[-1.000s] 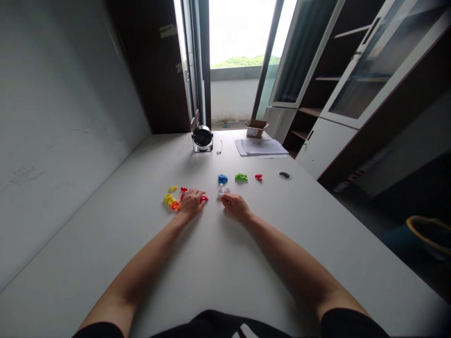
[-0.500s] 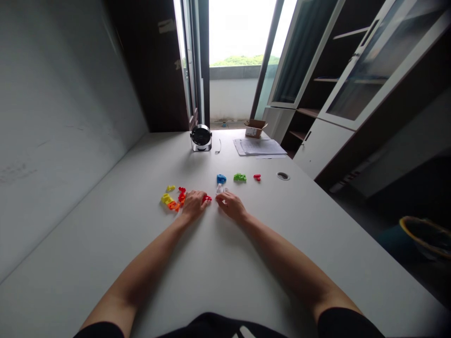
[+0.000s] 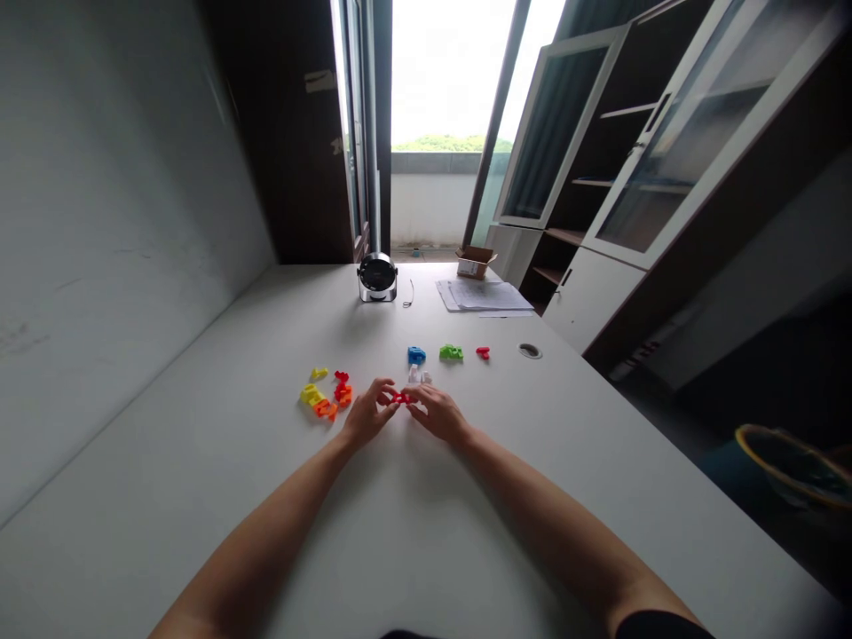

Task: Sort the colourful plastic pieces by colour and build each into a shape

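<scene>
Two hands close together, left hand (image 3: pixel 366 415) and right hand (image 3: pixel 439 414), fingertips pinching red plastic piece (image 3: pixel 401 398). Yellow pieces (image 3: pixel 311 395), orange pieces (image 3: pixel 325 408) left of it; blue piece (image 3: pixel 416 355), green piece (image 3: pixel 451 352) beyond it, on worktop (image 3: pixel 200 497).

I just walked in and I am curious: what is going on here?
A person pinches a small red plastic piece between the left hand and the right hand, over a white table. Yellow pieces, orange pieces and red pieces lie to the left; a blue piece and a green piece lie ahead.
</scene>
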### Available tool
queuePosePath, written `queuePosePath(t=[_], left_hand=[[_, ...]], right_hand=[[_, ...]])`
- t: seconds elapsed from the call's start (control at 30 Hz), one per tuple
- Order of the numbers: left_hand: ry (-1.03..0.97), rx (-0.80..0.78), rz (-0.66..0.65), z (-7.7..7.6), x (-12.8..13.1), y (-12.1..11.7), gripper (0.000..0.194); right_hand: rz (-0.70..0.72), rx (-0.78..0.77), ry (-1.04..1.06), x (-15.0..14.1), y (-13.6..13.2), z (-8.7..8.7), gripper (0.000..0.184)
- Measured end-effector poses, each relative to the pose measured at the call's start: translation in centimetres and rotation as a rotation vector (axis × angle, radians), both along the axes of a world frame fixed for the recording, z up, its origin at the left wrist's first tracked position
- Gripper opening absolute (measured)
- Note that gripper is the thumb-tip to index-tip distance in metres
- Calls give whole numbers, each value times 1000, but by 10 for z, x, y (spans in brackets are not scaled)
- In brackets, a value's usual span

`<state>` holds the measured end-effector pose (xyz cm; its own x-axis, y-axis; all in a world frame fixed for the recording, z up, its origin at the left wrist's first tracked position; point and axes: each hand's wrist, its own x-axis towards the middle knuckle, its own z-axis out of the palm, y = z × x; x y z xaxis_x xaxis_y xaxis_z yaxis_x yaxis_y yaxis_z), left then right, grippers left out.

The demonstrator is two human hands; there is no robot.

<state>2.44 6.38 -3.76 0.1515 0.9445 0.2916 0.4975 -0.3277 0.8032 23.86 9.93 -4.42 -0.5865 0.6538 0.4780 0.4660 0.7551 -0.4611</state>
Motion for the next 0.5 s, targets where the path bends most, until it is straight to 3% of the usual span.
queuePosePath(t=[0.3,0.5], left_hand=[[-20,-27,-53,-5,-1,2,29],[30,-18,-36,-4,0,0,28]], right_hand=[[42,37,-48,2,0,3,26],[-58,-65,58,-1,-1,-1,18]])
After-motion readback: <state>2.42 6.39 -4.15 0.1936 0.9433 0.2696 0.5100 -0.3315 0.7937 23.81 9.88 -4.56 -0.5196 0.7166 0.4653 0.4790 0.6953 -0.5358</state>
